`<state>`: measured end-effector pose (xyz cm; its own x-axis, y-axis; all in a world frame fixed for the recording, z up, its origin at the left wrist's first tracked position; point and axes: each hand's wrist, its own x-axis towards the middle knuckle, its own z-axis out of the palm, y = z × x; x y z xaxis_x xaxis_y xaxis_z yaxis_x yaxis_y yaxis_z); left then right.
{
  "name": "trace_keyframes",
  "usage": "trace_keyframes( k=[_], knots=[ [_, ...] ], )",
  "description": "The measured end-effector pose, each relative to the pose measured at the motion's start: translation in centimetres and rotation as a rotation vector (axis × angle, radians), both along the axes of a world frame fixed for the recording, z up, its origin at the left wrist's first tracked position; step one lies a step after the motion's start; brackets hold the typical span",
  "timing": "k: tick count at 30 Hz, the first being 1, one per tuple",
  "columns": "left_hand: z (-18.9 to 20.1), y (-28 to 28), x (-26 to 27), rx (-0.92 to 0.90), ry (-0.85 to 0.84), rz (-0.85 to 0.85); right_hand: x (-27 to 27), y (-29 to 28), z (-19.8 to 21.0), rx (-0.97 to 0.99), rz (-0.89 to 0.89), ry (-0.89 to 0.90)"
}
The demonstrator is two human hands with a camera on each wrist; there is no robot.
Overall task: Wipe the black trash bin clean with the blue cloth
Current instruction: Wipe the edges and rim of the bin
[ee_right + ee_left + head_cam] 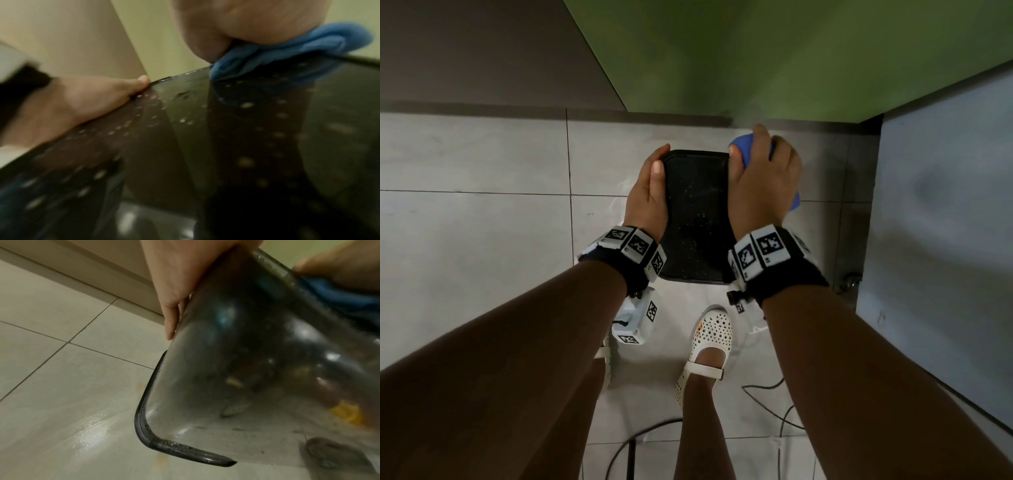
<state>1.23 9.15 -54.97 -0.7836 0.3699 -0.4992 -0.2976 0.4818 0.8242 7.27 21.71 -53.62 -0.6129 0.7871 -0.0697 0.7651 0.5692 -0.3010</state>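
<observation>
The black trash bin [695, 212] stands on the tiled floor with a flat, speckled face turned up. Its rim [148, 439] sits low near the floor in the left wrist view. My left hand [650, 185] grips the bin's left edge, thumb on top and fingers [170, 321] down the side. My right hand [763, 178] holds the bunched blue cloth [744, 145] against the bin's far right corner. The cloth [287, 53] lies over that edge, under my palm [246, 21]. White specks dot the bin's dark surface [226, 146].
A green wall [756, 51] rises just behind the bin and a grey panel [945, 205] stands close on the right. My feet in white perforated shoes [712, 335] are right in front. Black cables [774, 394] trail on the floor. The tiles [92, 434] look wet.
</observation>
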Motion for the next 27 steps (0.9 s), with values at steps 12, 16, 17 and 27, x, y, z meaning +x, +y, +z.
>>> trace_keyframes(
  k=[12,16,17,27],
  knots=[
    [0.1,0.2,0.1,-0.032,0.018,0.045,-1.1,-3.5,-0.4,-0.035,-0.083,-0.011],
    [0.0,0.1,0.2,-0.038,0.033,0.016,-0.8,-3.1,-0.7,-0.002,-0.397,-0.014],
    [0.0,0.1,0.2,-0.037,0.037,0.000,-0.9,-3.0,-0.7,0.029,-0.419,0.028],
    [1.7,-1.6,0.6,-0.204,0.037,-0.200,-0.4,0.0,0.3,-0.232,0.167,0.206]
  ],
)
